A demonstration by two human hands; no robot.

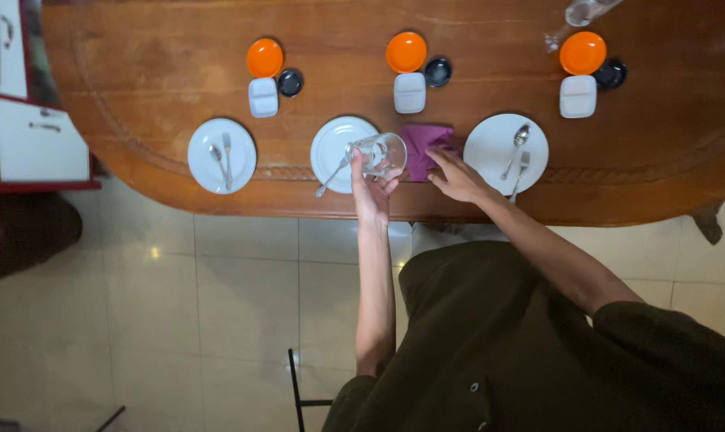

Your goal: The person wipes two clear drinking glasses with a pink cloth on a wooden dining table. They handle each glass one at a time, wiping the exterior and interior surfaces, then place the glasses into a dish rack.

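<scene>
The left hand [372,192] grips a clear drinking glass [381,154], fingers wrapped round its base, holding it tipped on its side above the edge of the worktop [154,64]. Just to the right of it, the right hand [456,178] lies flat with fingers spread, pressing on a purple napkin [423,144] that rests on the worktop; it grasps nothing that can be made out, only touching the cloth.

Directly beneath the glass and a little to the left of the left hand sits a white plate [334,148] with a spoon [330,176] sticking out over its near rim. Right of the right hand, close by, is a second white plate [494,144] carrying a spoon and a fork. Well to the left of both hands lies a third white plate [210,164], also with cutlery on it.

Beyond the hands, further across the worktop, each place has a small white square dish [409,93], an orange saucer [406,52] and a small dark bowl [438,72] grouped together. At the far right edge, a clear glass object [582,12] is only partly visible.
</scene>
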